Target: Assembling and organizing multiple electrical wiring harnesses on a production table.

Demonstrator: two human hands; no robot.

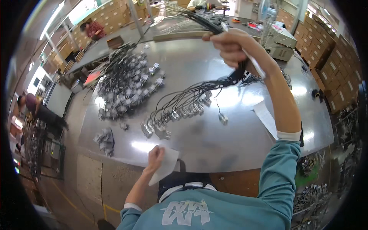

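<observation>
My right hand (234, 46) is raised over the metal table (184, 57), fingers wrapped round a bundle of black cables (239, 71). Several of the cables trail left across the tabletop and end in a row of silvery connectors (188, 111). One connector (223, 119) hangs apart from that row. A white strip (256, 65) lies along my right wrist; whether the hand grips it I cannot tell. Down at the table's near edge, my left hand (155, 158) is closed on a white sheet (166, 165), which hangs partly over the edge.
A large heap of cables with connectors (124, 82) covers the table's left side. Near it lies a crumpled grey cloth (104, 141). To the right are a paper sheet (265, 119) and a beige machine (281, 44). Stacked cartons (333, 69) line the right; two people work at left.
</observation>
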